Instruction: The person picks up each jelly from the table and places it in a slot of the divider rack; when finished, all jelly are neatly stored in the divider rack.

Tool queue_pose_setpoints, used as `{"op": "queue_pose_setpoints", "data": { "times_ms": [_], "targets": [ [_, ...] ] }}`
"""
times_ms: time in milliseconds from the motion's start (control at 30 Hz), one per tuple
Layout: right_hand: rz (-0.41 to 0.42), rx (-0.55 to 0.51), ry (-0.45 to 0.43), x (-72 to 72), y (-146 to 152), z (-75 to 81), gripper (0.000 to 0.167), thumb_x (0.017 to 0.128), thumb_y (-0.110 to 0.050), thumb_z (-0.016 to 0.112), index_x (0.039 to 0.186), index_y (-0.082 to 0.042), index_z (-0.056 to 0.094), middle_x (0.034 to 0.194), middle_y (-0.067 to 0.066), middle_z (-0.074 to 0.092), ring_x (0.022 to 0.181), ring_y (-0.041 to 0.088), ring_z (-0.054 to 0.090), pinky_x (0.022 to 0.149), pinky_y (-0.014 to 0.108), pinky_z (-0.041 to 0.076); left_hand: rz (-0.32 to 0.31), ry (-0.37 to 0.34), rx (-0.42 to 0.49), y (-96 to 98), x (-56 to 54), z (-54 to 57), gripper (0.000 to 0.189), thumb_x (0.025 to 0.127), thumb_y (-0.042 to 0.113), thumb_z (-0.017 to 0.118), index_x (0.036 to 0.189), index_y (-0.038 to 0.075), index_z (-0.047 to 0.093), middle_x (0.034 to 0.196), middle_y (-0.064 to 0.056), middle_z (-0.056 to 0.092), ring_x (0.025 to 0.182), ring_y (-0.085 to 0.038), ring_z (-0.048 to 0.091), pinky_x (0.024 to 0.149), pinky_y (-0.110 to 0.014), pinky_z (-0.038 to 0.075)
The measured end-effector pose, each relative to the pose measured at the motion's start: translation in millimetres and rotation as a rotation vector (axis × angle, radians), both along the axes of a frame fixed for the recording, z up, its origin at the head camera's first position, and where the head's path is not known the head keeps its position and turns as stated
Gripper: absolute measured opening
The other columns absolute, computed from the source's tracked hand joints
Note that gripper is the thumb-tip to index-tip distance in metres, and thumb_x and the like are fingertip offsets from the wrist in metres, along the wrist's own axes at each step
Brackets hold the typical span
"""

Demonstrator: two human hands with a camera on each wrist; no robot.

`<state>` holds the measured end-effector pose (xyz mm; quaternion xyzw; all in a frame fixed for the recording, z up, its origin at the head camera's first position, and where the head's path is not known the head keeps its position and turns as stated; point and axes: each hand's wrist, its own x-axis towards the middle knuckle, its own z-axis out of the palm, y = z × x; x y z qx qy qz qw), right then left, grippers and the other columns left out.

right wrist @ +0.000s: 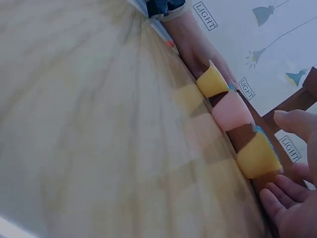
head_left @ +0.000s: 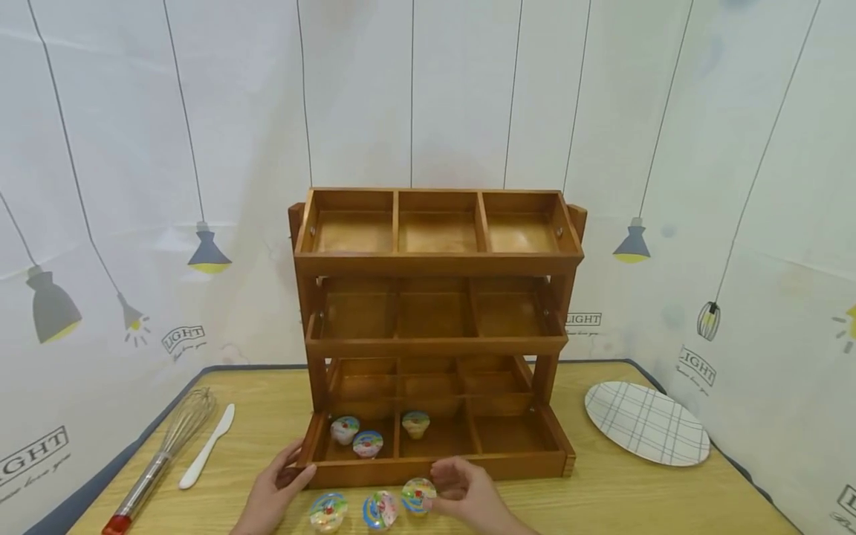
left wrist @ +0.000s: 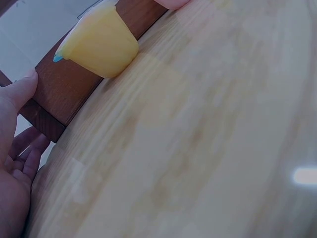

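Note:
A brown wooden rack [head_left: 438, 346] of tiered trays stands on the table. My left hand [head_left: 270, 490] grips its bottom tray's left front corner, thumb on the front board [left wrist: 67, 82] and fingers round the side. Before the rack sit three jelly cups: a yellow one [head_left: 328, 512] at left, a pink one [head_left: 380, 510] in the middle and another yellow one [right wrist: 260, 156] at right. My right hand [head_left: 471, 494] is at the right cup, thumb and fingers spread apart around it without a pinch. Two jelly cups [head_left: 345, 429] lie in the bottom left compartment, one [head_left: 415, 424] in the bottom middle.
On the left of the table lie a whisk [head_left: 163, 453] with a red-ended handle and a white knife [head_left: 208, 446]. A checked white plate [head_left: 646, 423] lies at the right. A curtain printed with lamps [head_left: 441, 89] hangs behind and at both sides.

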<state>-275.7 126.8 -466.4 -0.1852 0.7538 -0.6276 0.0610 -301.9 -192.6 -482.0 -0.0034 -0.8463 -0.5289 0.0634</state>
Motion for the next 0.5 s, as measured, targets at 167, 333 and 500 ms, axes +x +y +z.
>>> {"op": "queue_pose_setpoints", "data": {
  "times_ms": [167, 333, 500],
  "targets": [
    [0.063, -0.036, -0.042, 1.5, -7.9, -9.7, 0.053, 0.075, -0.016, 0.07, 0.118, 0.006, 0.047, 0.109, 0.014, 0.058, 0.093, 0.015, 0.057, 0.075, 0.021, 0.05, 0.003, 0.01, 0.003, 0.1, 1.2, -0.3, 0.06, 0.083, 0.037, 0.059, 0.133, 0.011, 0.039, 0.127, -0.022, 0.048, 0.104, -0.028, 0.056, 0.082, -0.035, 0.048],
    [0.083, -0.046, -0.042, 2.4, -12.7, -11.5, 0.057, 0.075, -0.019, 0.071, 0.119, 0.006, 0.046, 0.107, 0.011, 0.058, 0.089, 0.012, 0.056, 0.074, 0.018, 0.049, -0.001, 0.035, 0.006, -0.1, 1.8, 0.0, 0.06, 0.084, 0.035, 0.059, 0.133, 0.009, 0.039, 0.127, -0.023, 0.049, 0.103, -0.027, 0.057, 0.081, -0.032, 0.049],
    [0.084, -0.042, -0.024, 1.6, -12.5, -11.7, 0.052, 0.077, -0.017, 0.069, 0.119, 0.006, 0.047, 0.107, 0.013, 0.058, 0.087, 0.009, 0.056, 0.073, 0.016, 0.048, 0.0, 0.032, 0.017, -0.4, 1.2, -0.5, 0.059, 0.084, 0.034, 0.059, 0.134, 0.01, 0.038, 0.127, -0.021, 0.048, 0.103, -0.026, 0.057, 0.08, -0.028, 0.049]
  ]
}}
